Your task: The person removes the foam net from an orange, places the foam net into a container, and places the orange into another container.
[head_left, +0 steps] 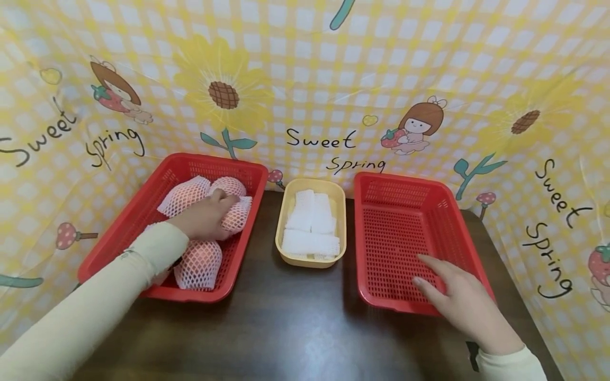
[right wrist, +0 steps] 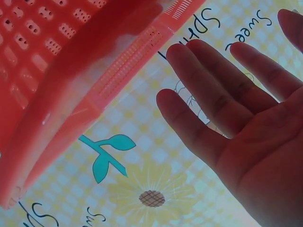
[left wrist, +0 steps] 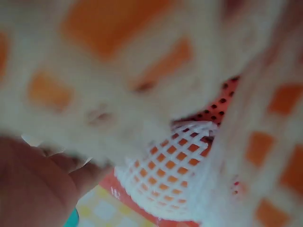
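Several orange-coloured round fruits in white foam nets lie in the left red basket (head_left: 131, 222). My left hand (head_left: 202, 214) reaches in from above, its bent fingers over a netted fruit (head_left: 236, 216) on the basket's right side. Blurred netting fills much of the left wrist view, with another netted fruit (left wrist: 163, 172) sharper behind it. Part of the left hand (left wrist: 38, 189) shows at the lower left there. Over the near right corner of the right red basket (head_left: 393, 233), my right hand (head_left: 464, 301) is held with fingers spread and nothing in it.
Between the baskets stands a small yellow tray (head_left: 279, 233) holding white foam net sleeves (head_left: 310, 241). All three containers stand on a dark wooden table (head_left: 286, 317). A yellow checked cloth (head_left: 314, 79) with printed flowers rises behind and on both sides.
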`<control>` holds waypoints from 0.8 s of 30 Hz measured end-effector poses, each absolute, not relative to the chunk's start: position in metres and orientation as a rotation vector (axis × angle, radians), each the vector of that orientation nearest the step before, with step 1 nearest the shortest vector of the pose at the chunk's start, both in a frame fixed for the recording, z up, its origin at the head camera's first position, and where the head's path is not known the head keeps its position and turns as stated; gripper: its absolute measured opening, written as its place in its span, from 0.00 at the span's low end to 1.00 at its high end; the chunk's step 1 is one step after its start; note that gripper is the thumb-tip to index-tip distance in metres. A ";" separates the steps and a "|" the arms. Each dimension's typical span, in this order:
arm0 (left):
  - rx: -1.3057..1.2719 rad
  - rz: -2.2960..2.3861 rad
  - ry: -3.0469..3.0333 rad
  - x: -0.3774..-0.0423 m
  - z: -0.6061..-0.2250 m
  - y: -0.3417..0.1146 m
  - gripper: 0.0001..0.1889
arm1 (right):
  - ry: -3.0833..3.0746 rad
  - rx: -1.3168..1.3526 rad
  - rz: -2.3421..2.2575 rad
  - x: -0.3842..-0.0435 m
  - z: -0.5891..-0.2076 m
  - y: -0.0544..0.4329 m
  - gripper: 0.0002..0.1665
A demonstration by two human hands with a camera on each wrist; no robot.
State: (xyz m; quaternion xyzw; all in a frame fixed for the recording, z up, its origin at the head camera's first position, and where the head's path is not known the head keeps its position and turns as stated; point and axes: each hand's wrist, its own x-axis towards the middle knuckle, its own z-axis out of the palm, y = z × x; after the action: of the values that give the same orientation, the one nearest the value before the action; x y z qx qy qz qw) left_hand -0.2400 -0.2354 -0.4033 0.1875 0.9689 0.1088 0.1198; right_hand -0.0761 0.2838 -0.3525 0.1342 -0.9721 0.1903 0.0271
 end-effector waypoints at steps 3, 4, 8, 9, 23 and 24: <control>0.556 0.385 2.846 -0.236 -0.395 -0.243 0.50 | -2.988 0.417 0.601 -0.073 -0.353 0.285 0.32; 0.562 0.410 2.855 -0.234 -0.390 -0.246 0.50 | -2.980 0.419 0.608 -0.072 -0.353 0.286 0.32; 0.599 0.525 2.897 -0.221 -0.367 -0.248 0.52 | -2.955 0.428 0.613 -0.070 -0.354 0.287 0.31; 0.625 0.556 2.909 -0.217 -0.361 -0.248 0.53 | -2.949 0.433 0.612 -0.069 -0.354 0.286 0.31; 1.458 0.850 2.956 -0.145 -0.315 -0.189 0.58 | -2.560 0.959 0.999 -0.076 -0.324 0.208 0.24; 1.511 0.854 2.943 -0.141 -0.315 -0.184 0.57 | -2.501 1.022 1.050 -0.076 -0.321 0.198 0.24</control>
State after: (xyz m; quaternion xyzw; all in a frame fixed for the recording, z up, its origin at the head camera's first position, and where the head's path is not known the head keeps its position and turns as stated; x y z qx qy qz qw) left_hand -0.1413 -0.1839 -0.3146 0.4382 0.8532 0.2475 -0.1372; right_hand -0.0761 0.1981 -0.3210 0.3500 -0.8564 0.3597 0.1210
